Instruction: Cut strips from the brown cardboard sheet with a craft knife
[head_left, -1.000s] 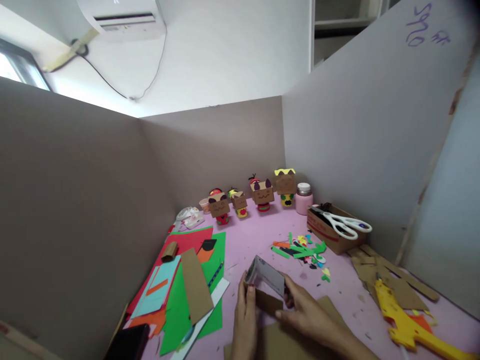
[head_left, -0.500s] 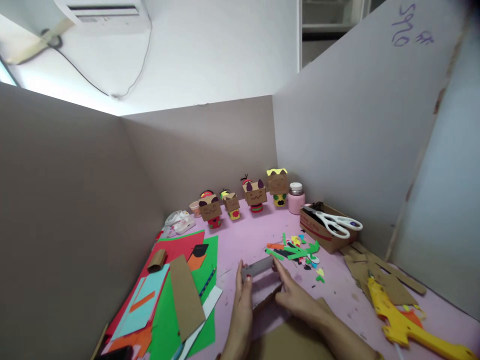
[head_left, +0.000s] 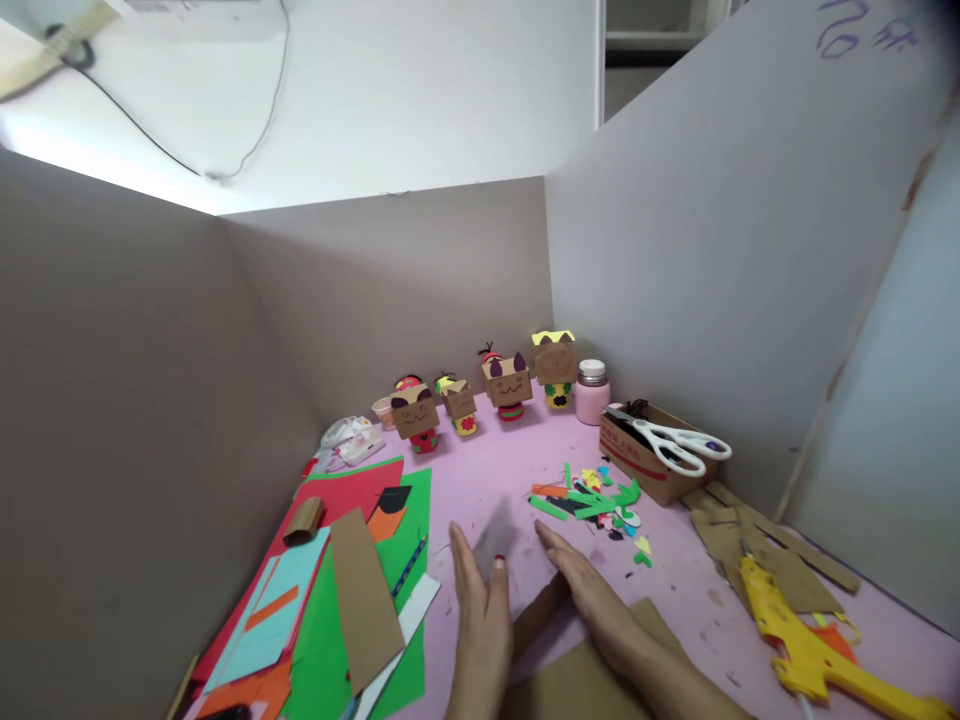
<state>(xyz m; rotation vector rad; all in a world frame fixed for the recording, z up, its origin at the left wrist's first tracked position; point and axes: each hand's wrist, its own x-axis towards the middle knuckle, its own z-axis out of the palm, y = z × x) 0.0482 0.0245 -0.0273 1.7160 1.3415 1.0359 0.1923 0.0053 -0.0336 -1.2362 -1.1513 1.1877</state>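
Four figures [head_left: 508,382] stand beyond paper scraps [head_left: 596,506]; the left hand [head_left: 481,612] and right hand [head_left: 596,598], straight-fingered, flank a cardboard strip [head_left: 541,611]; whether gripping, I cannot tell.

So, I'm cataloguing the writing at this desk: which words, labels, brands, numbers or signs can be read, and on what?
None can be read with certainty.
Purple handwriting on the right-hand partition: partly cut off by the picture's top edge, too unclear to quote.
Red print on the cardboard box under the white-handled scissors: too small and blurred to read.
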